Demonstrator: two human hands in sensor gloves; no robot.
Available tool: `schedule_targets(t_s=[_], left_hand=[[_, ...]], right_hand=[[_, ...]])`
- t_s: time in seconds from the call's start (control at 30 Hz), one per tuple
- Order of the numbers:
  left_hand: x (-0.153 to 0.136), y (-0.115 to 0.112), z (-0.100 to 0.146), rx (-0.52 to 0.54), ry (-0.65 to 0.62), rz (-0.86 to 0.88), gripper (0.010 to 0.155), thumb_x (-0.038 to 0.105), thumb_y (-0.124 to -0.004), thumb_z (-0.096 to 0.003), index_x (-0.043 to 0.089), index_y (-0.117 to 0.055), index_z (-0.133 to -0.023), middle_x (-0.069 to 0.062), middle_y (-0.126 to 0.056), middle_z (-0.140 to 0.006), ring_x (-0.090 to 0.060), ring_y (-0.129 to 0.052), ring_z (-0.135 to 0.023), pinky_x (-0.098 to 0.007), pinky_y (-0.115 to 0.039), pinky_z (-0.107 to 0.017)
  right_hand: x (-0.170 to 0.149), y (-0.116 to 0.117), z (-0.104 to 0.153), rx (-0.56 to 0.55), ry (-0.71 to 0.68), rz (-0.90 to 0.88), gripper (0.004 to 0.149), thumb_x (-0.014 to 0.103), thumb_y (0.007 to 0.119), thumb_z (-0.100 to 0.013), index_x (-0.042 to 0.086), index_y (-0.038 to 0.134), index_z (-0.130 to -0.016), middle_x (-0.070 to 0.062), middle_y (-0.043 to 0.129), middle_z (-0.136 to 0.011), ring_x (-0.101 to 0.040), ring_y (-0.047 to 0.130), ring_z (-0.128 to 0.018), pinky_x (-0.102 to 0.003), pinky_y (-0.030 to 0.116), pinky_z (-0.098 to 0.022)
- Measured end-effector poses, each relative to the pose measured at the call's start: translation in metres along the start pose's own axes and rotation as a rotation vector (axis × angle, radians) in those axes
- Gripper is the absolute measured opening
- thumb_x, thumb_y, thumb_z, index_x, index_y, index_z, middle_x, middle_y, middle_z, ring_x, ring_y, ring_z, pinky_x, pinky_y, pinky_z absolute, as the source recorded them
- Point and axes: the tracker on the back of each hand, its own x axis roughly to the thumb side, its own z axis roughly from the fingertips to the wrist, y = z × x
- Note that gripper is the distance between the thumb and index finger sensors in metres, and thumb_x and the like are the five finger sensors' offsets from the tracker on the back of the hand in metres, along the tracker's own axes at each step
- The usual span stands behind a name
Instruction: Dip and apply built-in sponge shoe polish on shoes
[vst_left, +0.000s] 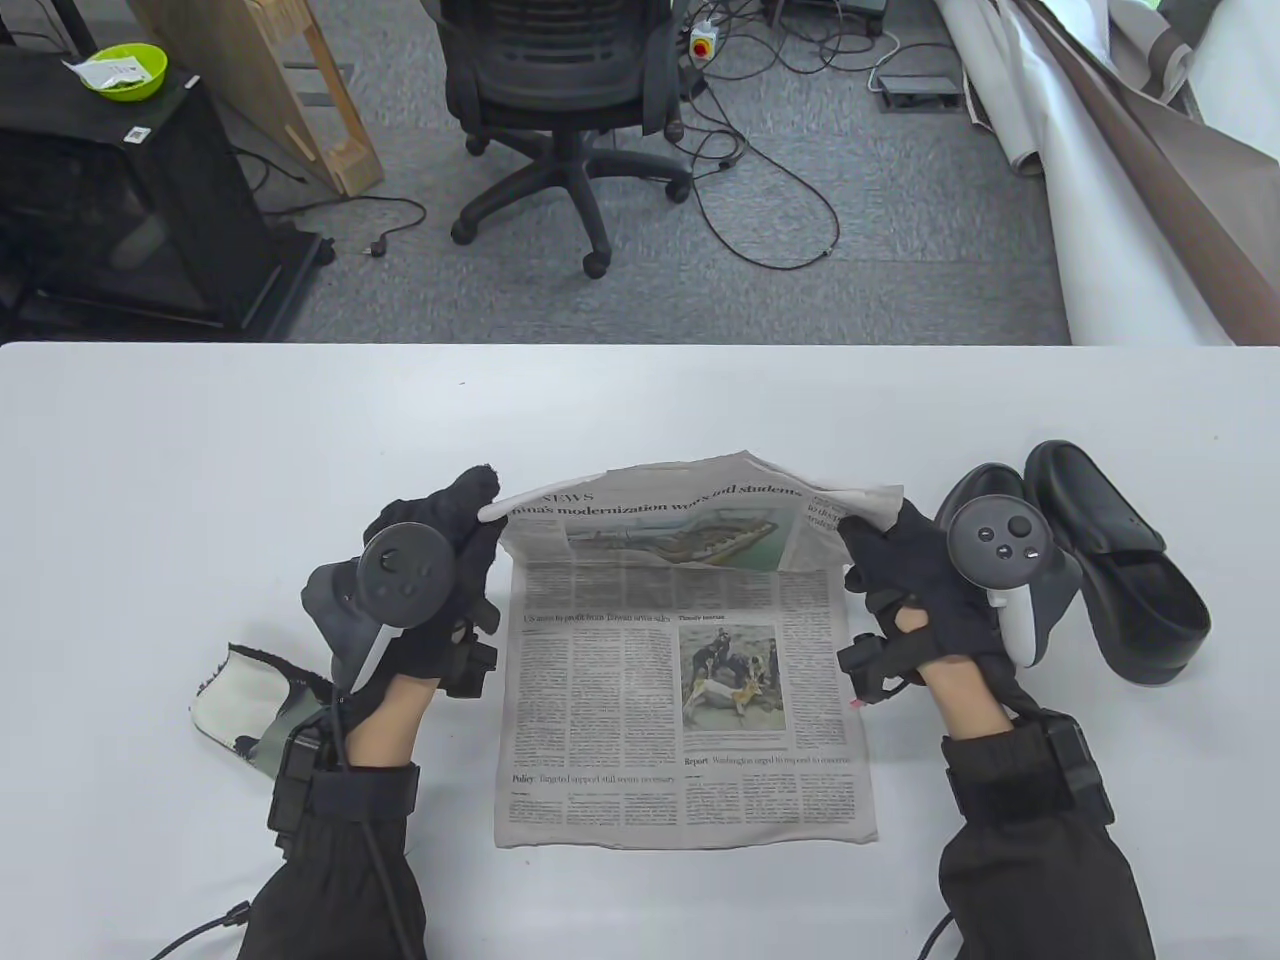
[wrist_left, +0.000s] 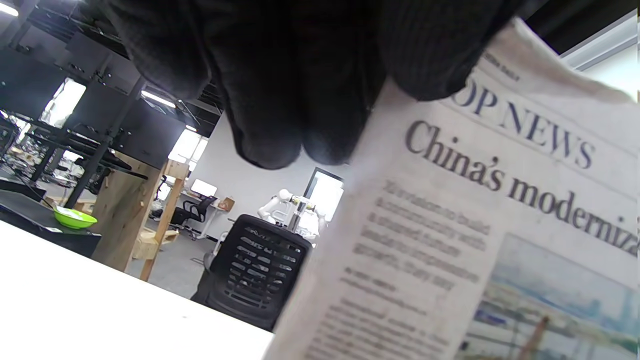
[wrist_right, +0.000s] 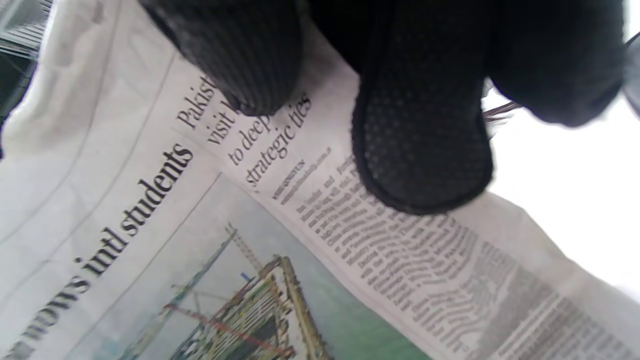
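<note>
L hand (vst_left: 425, 590) pinches newspaper (vst_left: 680, 690) far-L corner | R hand (vst_left: 915, 590) fingers pinch far-R corner, far edge lifted off tabletop (vst_left: 200, 450) | black shoes (vst_left: 1120, 560) just R of R hand | cloth (vst_left: 245, 705) by L wrist

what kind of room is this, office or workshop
Most likely a lab or workshop space with office furniture: an office chair on grey carpet, loose cables trailing across the floor, and a white robot standing in the background.
</note>
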Motion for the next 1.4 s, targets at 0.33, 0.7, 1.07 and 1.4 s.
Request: schedule_targets(t_s=[0.33, 0.7, 1.07, 1.4], left_hand=[[-0.032, 0.006, 0.015, -0.011, 0.013, -0.004, 0.062, 0.048, -0.08, -0.0462, 0.03, -0.061, -0.102, -0.002, -0.086, -0.1, -0.028, -0.093, -0.088, -0.057, -0.066, -0.075], [-0.033, -0.004, 0.03, -0.064, -0.049, -0.013, 0.063, 0.05, -0.079, -0.0466, 0.029, -0.06, -0.103, -0.003, -0.083, -0.102, -0.029, -0.091, -0.09, -0.059, -0.065, -0.075], [-0.029, -0.007, 0.035, -0.073, -0.075, -0.053, 0.063, 0.05, -0.078, -0.0468, 0.028, -0.06, -0.103, -0.004, -0.083, -0.102, -0.03, -0.09, -0.09, -0.059, -0.065, -0.075], [-0.032, -0.007, 0.042, -0.05, -0.13, -0.268, 0.072, 0.06, -0.079, -0.0427, 0.029, -0.06, -0.104, -0.006, -0.075, -0.109, -0.036, -0.081, -0.098, -0.064, -0.058, -0.077]], right_hand=[[0.009, 0.01, -0.027, -0.004, 0.068, -0.004, 0.048, 0.044, 0.079, -0.042, 0.023, 0.08, -0.086, -0.003, 0.094, -0.075, -0.019, 0.107, -0.047, -0.042, 0.087, -0.043], [-0.001, 0.028, -0.045, 0.006, 0.114, -0.025, 0.079, 0.052, 0.075, -0.042, 0.023, 0.039, -0.107, -0.007, 0.054, -0.107, -0.027, 0.089, -0.084, -0.046, 0.077, -0.063], [-0.015, 0.021, -0.034, -0.063, 0.115, -0.072, 0.08, 0.05, 0.074, -0.042, 0.017, 0.041, -0.107, -0.013, 0.056, -0.104, -0.028, 0.095, -0.071, -0.048, 0.078, -0.056], [-0.001, -0.026, 0.006, -0.239, -0.003, 0.254, 0.078, 0.055, 0.075, -0.041, 0.016, 0.053, -0.104, -0.015, 0.066, -0.099, -0.033, 0.095, -0.069, -0.052, 0.078, -0.054]])
